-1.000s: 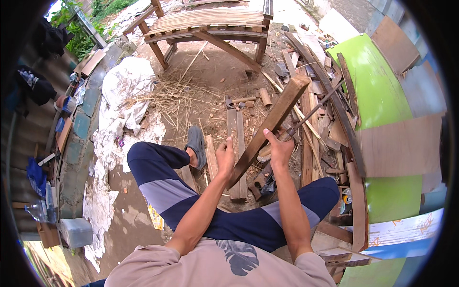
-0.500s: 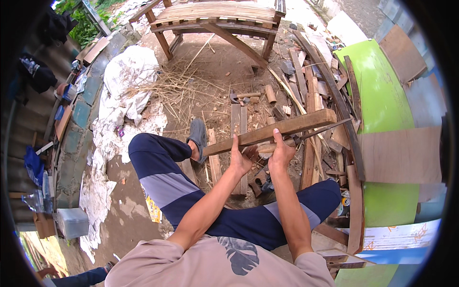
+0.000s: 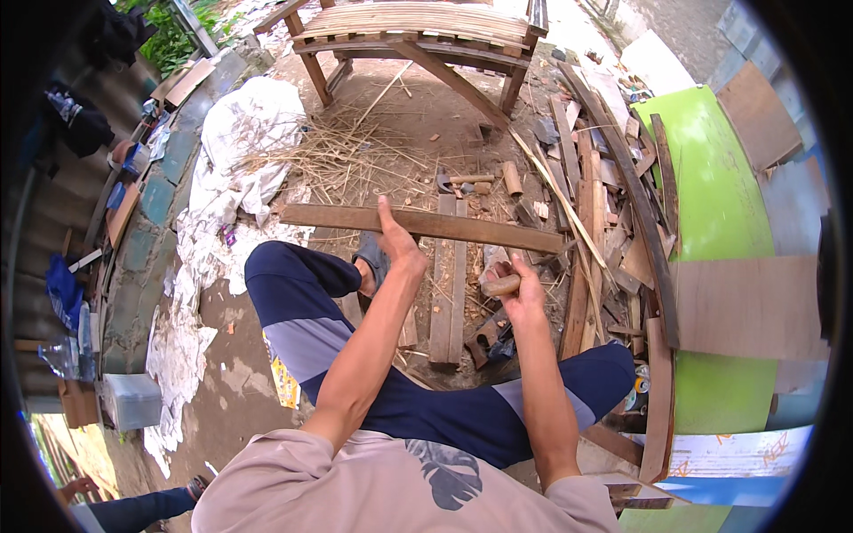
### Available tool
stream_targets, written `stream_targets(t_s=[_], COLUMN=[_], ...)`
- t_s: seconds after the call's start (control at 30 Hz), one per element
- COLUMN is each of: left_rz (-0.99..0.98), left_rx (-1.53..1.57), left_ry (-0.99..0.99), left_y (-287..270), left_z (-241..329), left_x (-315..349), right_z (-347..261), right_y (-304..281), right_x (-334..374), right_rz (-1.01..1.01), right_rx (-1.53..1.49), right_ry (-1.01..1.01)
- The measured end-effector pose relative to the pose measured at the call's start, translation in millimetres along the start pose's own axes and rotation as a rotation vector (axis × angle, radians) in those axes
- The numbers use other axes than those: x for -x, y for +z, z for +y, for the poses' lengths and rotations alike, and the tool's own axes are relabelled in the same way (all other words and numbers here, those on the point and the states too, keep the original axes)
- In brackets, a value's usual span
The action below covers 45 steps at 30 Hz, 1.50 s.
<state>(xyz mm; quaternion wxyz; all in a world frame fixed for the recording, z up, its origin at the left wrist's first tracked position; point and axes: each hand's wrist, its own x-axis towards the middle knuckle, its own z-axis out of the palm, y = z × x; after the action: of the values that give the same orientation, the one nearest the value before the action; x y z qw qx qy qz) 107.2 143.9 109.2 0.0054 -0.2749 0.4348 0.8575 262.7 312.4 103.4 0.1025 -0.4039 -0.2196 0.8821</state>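
Observation:
I sit on the ground with my legs spread. My left hand [image 3: 397, 242] is shut on a long weathered wooden plank [image 3: 462, 227], thumb up, holding it level across my front above my left knee. The plank runs from over the white sheeting on the left to the scrap pile on the right. Lower and to the right, my right hand [image 3: 526, 298] is closed around a short rounded wooden handle [image 3: 499, 285]; what is at its end is hidden. Two flat boards [image 3: 449, 302] lie on the dirt under my hands.
A slatted wooden bench [image 3: 418, 22] stands ahead. A hammer [image 3: 462, 180] lies on the dirt by dry straw [image 3: 355, 151]. Scrap boards [image 3: 604, 204] and a green panel [image 3: 711, 178] pile up on the right, crumpled white sheeting [image 3: 235, 142] on the left. Another person's hand [image 3: 78, 487] shows at the lower left.
The plank swung down from a steep tilt to level and slid leftward. My right hand let go of it and now grips the short wooden handle; my left hand keeps the plank.

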Motion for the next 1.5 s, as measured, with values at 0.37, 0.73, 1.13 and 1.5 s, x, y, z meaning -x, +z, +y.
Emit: stream_targets(t_s=[0.37, 0.73, 1.13, 1.5], left_rz=[0.032, -0.014, 0.628, 0.868], left_rx=[-0.254, -0.418, -0.626, -0.802], left_ry=[0.519, 0.578, 0.445, 0.304], left_y=[-45, -91, -96, -148], left_z=[38, -8, 30, 18], left_x=[-7, -46, -140, -201], right_z=[7, 56, 82, 170], right_y=[-26, -109, -70, -113], right_x=[17, -2, -29, -73], right_rz=[0.028, 0.142, 0.160, 0.248], right_rx=[0.291, 0.968, 1.444, 1.394], right_ry=[0.081, 0.038, -0.323, -0.002])
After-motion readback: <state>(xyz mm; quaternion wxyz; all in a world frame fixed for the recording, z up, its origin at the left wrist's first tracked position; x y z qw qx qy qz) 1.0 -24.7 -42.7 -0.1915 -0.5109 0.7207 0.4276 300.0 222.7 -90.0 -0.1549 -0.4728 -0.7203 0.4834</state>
